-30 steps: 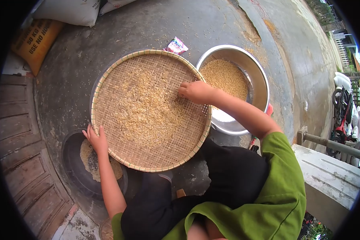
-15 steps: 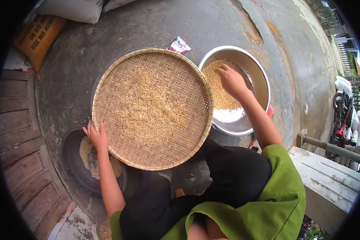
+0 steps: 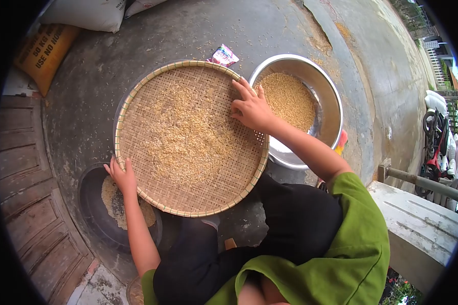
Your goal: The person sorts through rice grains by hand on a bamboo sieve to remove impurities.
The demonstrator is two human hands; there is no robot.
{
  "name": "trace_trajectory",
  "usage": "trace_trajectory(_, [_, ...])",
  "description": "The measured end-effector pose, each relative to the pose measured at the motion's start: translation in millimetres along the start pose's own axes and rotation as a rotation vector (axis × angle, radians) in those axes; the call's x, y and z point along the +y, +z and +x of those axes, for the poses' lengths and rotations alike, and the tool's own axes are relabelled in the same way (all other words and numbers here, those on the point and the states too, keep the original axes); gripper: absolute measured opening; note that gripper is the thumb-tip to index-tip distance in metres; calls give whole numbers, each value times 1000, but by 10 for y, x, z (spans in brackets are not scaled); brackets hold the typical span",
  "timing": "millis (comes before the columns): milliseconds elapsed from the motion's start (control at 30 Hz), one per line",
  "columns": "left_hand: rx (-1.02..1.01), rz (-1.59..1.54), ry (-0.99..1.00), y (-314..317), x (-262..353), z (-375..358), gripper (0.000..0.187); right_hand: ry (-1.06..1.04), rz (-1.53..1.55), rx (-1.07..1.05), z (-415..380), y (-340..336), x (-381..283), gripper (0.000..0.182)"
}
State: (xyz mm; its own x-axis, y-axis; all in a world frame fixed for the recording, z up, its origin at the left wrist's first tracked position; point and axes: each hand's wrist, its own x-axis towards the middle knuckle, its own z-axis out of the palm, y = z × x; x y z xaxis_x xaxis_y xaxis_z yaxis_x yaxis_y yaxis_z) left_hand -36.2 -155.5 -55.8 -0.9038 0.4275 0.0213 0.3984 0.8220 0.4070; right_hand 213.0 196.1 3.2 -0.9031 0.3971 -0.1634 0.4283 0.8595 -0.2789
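A round woven bamboo winnowing tray carries a spread of rice grain, thickest around its middle. My left hand grips the tray's lower left rim, thumb on the inside. Over the tray's upper right edge, my right hand has its fingers apart, some reaching inside the rim; nothing shows in them. Just right of the tray stands a steel basin with golden grain in it. My right forearm crosses the basin's near part and hides some of it.
Below my left hand a dark basin holds pale grain. A pink and white packet lies beyond the tray on the concrete floor. Sacks and a wooden door border the left; a white ledge is at right.
My right hand has moved left from over the steel basin's grain to the tray's upper right rim, its fingers spreading. My left hand stays on the rim.
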Motion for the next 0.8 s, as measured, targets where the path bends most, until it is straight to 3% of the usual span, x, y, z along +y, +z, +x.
trace_trajectory(300, [-1, 16, -4, 9, -18, 10, 47, -47, 30, 14, -79, -109, 98, 16])
trace_trajectory(367, [-2, 24, 0, -5, -24, 14, 47, 91, 75, 144, -141, -239, 259, 14])
trace_trajectory(500, [1, 5, -2, 6, -17, 9, 47, 265, -25, 175, -356, -280, 742, 12])
trace_trajectory(600, [8, 2, -10, 11, -24, 8, 47, 131, 92, 222, -423, -258, 733, 14])
trace_trajectory(700, [11, 4, -5, 26, -46, 17, 48, -151, 290, 29, -423, -344, 417, 19])
trace_trajectory(800, [7, 14, -2, 4, -17, 10, 48, -192, 166, -116, -354, -269, 338, 19])
